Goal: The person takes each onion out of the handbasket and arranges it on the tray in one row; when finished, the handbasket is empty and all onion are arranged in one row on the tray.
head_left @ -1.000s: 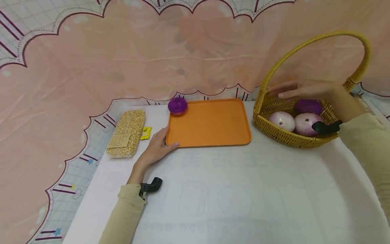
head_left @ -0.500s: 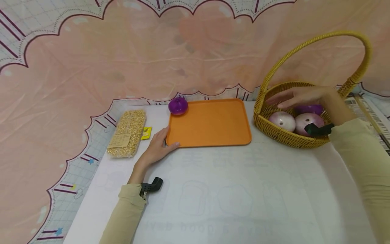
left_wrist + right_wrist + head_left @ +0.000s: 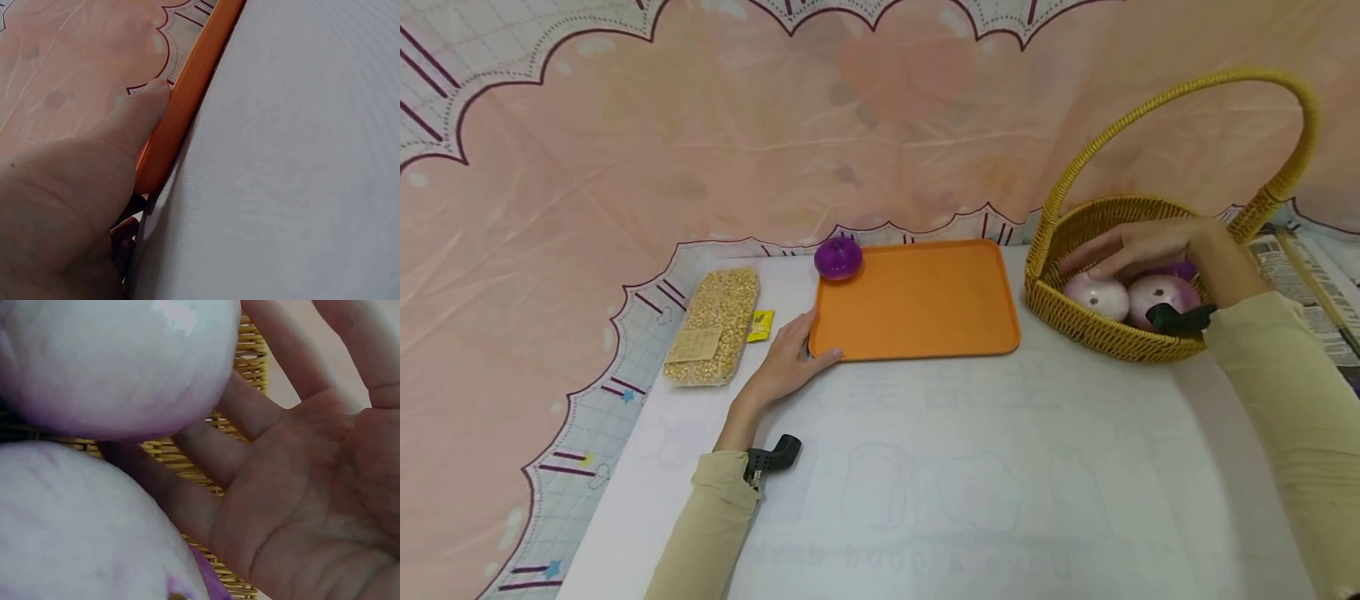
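Note:
My left hand [image 3: 786,358] grips the near left corner of an orange tray [image 3: 917,304]; in the left wrist view the thumb [image 3: 147,109] lies along its rim. A glossy purple onion [image 3: 838,259] sits on the tray's far left corner. My right hand [image 3: 1150,243] is inside a wicker basket [image 3: 1097,337], spread over a pale purple-white onion [image 3: 1096,297]. In the right wrist view its fingers reach behind that onion [image 3: 125,369], with the thumb apart from it. Another pale onion [image 3: 1163,298] and a partly hidden purple one [image 3: 1180,269] lie beside it.
A bag of yellow corn kernels [image 3: 715,325] and a small yellow packet [image 3: 760,326] lie left of the tray. The basket's tall handle [image 3: 1180,87] arches above my right hand. Newspaper [image 3: 1311,292] lies at the right. A patterned cloth [image 3: 850,150] hangs behind the white table.
My right hand has lowered and drawn slightly left into the basket, from above the onions down to the left pale onion. The left hand and the tray have stayed in place.

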Motion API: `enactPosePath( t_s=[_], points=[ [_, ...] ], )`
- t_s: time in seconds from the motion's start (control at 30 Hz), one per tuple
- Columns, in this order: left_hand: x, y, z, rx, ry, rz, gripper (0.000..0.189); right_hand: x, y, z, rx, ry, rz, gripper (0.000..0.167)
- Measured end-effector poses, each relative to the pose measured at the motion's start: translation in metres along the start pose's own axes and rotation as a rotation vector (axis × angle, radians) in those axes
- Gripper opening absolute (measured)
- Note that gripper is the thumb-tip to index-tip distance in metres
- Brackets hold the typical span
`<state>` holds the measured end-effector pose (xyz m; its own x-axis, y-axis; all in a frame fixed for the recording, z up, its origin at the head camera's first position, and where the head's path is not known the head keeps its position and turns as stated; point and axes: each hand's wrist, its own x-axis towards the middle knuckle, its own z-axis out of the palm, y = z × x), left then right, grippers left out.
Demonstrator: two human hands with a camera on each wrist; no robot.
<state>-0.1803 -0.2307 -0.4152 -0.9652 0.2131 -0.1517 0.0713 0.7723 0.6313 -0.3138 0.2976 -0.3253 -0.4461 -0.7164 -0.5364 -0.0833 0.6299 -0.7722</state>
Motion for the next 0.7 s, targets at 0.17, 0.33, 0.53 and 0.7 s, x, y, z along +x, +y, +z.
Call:
enactPosePath(
  t_s=[0.17,0.33,0.53,0.7],
  points=[
    [0.0002,-0.0008,-0.0002,0.009,-0.001,0.002,0.092,0.0035,0.0021,-0.0016,0.033,-0.088,-0.025,0.048],
    [0.0005,-0.0002,-0.0005,0.006,-0.003,-0.002,0.092,0.0034,-0.0006,-0.0005,0.074,-0.137,0.05,0.049],
    [0.0007,0.0004,-0.0002,0.004,-0.004,-0.003,0.092,0.0047,-0.002,0.003,0.105,-0.161,0.132,0.049],
    [0.0,0.001,-0.0004,0.001,-0.004,-0.008,0.093,0.0062,-0.0042,0.0044,0.118,-0.177,0.177,0.047]
  ],
)
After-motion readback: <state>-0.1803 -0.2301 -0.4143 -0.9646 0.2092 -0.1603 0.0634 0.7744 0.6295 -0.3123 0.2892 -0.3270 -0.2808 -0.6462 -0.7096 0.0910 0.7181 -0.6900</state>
